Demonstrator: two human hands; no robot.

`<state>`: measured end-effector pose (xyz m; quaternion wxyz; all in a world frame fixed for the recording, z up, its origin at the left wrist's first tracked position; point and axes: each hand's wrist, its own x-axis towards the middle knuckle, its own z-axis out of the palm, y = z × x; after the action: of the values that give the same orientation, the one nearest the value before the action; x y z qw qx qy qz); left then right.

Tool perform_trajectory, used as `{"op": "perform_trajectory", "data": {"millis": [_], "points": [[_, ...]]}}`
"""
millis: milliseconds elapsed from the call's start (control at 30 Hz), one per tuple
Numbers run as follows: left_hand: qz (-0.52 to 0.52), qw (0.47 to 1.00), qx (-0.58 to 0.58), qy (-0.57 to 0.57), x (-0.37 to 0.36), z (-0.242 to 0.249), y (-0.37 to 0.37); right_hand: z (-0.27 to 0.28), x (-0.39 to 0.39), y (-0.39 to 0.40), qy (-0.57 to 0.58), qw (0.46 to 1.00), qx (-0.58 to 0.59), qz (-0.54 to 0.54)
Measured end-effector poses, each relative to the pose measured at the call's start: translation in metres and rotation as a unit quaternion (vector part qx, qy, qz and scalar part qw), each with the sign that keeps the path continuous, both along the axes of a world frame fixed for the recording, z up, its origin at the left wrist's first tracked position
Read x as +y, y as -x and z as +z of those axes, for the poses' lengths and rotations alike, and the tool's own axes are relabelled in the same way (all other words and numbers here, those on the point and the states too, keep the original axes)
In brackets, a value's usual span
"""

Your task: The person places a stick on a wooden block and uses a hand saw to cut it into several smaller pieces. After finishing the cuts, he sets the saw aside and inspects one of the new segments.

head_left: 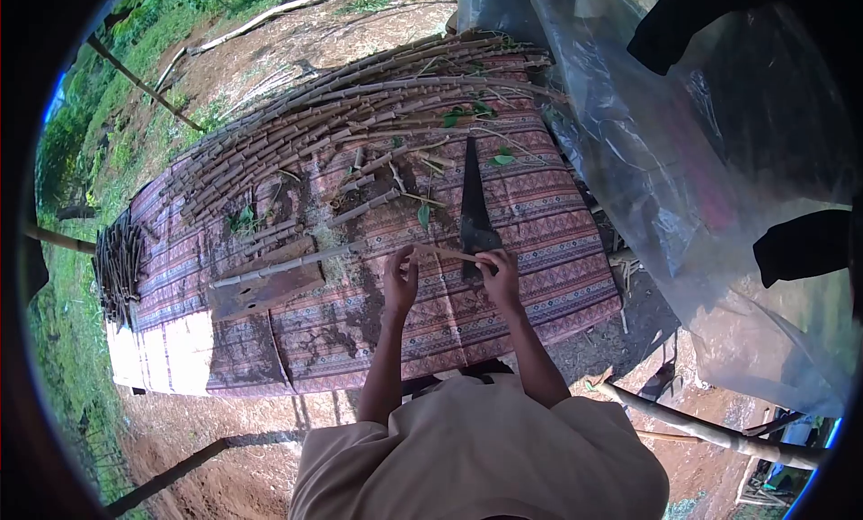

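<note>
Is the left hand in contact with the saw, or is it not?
Apart: the head view shows patterned cloth between the left hand and the saw.

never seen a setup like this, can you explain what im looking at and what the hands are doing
There is no machine here: these are a person's bare hands. The single picture comes from a camera worn on the head, looking forward and down, so the person's own shirt fills the bottom.

The left hand and right hand hold a thin strip between them. Beside the right hand lies a dark tapering blade, probably a saw.

On the patterned cloth are long jointed stalks at the far side, a board with a cut stem on it, and a pile of short sticks at the left end.
</note>
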<state>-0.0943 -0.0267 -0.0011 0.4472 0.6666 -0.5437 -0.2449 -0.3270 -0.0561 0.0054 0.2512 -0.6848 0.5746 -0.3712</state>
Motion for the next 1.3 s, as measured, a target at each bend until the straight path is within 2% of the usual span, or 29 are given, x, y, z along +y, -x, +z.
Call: {"op": "perform_trajectory", "data": {"millis": [33, 133, 233, 267, 333, 467, 600, 733, 867, 967, 1067, 1167, 1267, 1300], "points": [[-0.003, 1.0, 0.019, -0.008, 0.0, -0.002, 0.01, 0.0, -0.002, 0.007, -0.007, 1.0, 0.012, -0.001], [-0.009, 0.999, -0.045, 0.025, 0.002, -0.014, 0.025, -0.007, -0.01, 0.017, -0.015, 1.0, 0.009, -0.025], [-0.02, 0.997, -0.081, -0.002, 0.006, -0.014, 0.026, -0.014, -0.019, 0.015, -0.006, 0.999, -0.002, -0.054], [-0.011, 0.998, -0.061, -0.012, 0.006, -0.012, 0.027, -0.016, -0.023, 0.013, 0.0, 0.998, -0.004, -0.064], [0.006, 0.999, -0.023, -0.031, 0.004, -0.003, 0.025, -0.018, -0.037, 0.007, -0.022, 0.995, -0.059, -0.072], [0.005, 0.998, -0.055, -0.022, -0.01, 0.017, 0.012, -0.01, -0.072, -0.017, 0.012, 0.987, -0.114, -0.109], [0.009, 0.996, -0.092, 0.004, -0.016, 0.018, 0.007, -0.01, -0.103, -0.034, -0.037, 0.983, -0.163, -0.081], [0.007, 0.997, -0.081, -0.016, -0.009, -0.002, 0.012, -0.032, -0.088, -0.021, 0.011, 0.993, -0.115, -0.024], [-0.007, 0.993, -0.114, -0.029, 0.006, -0.021, 0.029, -0.039, -0.049, 0.004, 0.089, 0.993, 0.061, 0.042], [-0.002, 0.991, -0.127, -0.042, 0.012, -0.028, 0.042, -0.013, -0.018, 0.015, 0.054, 0.979, 0.157, 0.119], [-0.023, 0.988, -0.149, -0.042, 0.017, -0.03, 0.051, 0.002, -0.007, 0.017, 0.034, 0.966, 0.202, 0.157], [-0.015, 0.987, -0.153, -0.038, 0.017, -0.024, 0.057, -0.009, -0.01, 0.019, 0.035, 0.943, 0.297, 0.145], [-0.016, 0.989, -0.144, -0.028, 0.013, -0.022, 0.055, 0.013, -0.009, 0.018, -0.011, 0.961, 0.256, 0.102], [-0.016, 0.99, -0.138, -0.026, 0.012, -0.02, 0.055, 0.013, -0.011, 0.02, 0.01, 0.967, 0.242, 0.08]]}}
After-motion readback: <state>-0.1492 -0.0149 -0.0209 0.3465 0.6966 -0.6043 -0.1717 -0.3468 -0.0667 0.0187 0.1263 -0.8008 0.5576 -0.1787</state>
